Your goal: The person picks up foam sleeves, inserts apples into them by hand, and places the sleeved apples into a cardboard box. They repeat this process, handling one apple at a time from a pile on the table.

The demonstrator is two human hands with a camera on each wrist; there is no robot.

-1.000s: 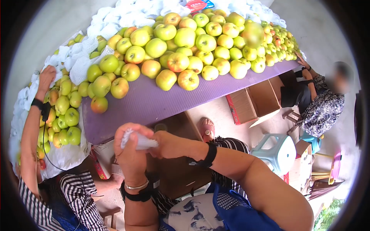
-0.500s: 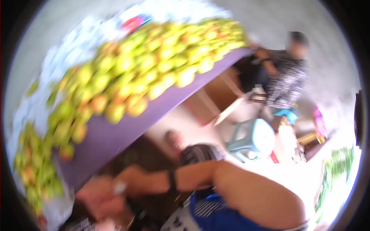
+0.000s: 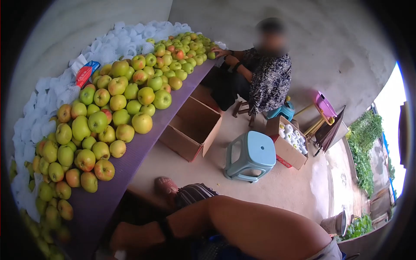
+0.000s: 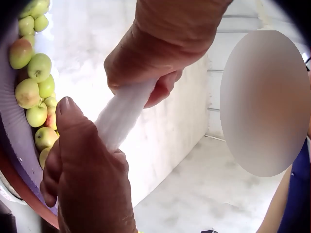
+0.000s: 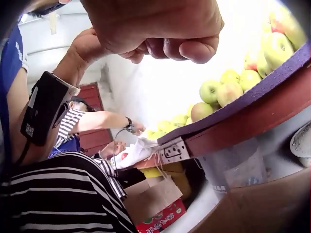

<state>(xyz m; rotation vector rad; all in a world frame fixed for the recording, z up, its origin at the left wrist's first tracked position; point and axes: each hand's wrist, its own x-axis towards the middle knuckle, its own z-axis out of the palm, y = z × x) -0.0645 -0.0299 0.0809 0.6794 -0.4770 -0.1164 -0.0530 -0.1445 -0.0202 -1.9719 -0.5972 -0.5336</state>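
A white foam fruit net (image 4: 127, 111) is drawn out as a narrow sleeve between the two hands in the left wrist view. My left hand (image 4: 92, 179) holds its lower end beside the thumb, and my right hand (image 4: 165, 43) grips the upper end with curled fingers. In the head view the right hand (image 3: 134, 236) is low at the frame's bottom, in shade beside the table edge, with the left hand out of frame. The right wrist view has the right hand (image 5: 160, 29) overlapping the left hand (image 5: 87, 46); the net is hidden there.
Many yellow-green apples (image 3: 97, 122) lie on the purple-covered table (image 3: 143, 143), with white foam nets (image 3: 115, 43) heaped behind. A blue stool (image 3: 260, 147), an open carton (image 3: 203, 145) and a box of white-wrapped fruit (image 3: 284, 156) stand on the floor. A seated person (image 3: 271, 78) touches the far apples.
The head view has swung right, so the table sits further left and the hands have dropped to the bottom edge. The foam net was bunched at the left hand a second ago.
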